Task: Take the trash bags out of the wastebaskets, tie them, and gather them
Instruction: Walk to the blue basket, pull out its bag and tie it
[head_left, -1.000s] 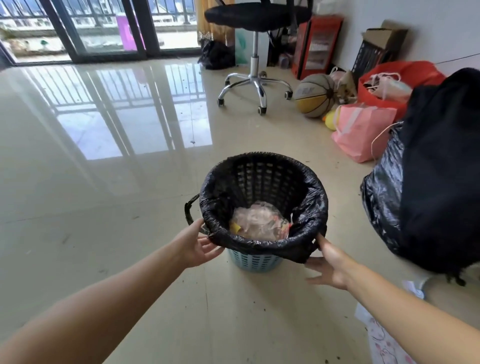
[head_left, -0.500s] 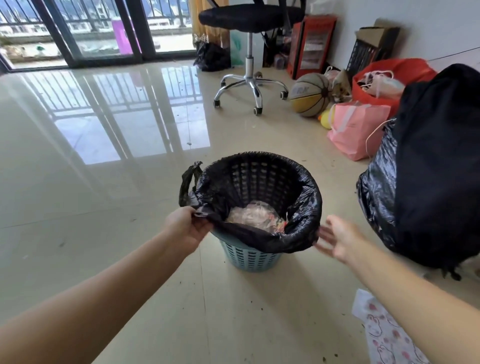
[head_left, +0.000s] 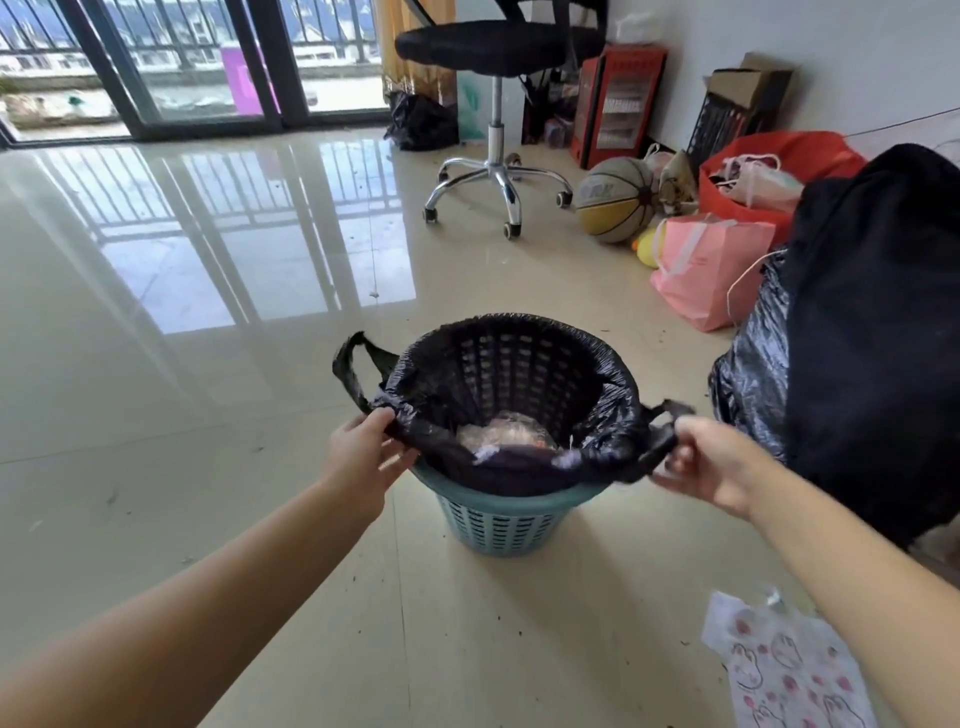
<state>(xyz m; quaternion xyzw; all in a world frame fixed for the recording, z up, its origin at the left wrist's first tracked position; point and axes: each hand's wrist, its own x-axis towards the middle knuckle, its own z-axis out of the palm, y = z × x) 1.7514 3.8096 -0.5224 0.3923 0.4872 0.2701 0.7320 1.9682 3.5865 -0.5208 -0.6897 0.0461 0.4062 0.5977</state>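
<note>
Blue wastebasket on tiled floor, lined with black trash bag whose near edge is lifted off the rim: left hand pinching bag's left edge, right hand closed around its right handle loop, wrappers inside.

The trash bag I hold is thin black plastic, wrinkled and a little shiny; the wastebasket is matt blue plastic with a lattice wall; the floor is glossy smooth tile
</note>
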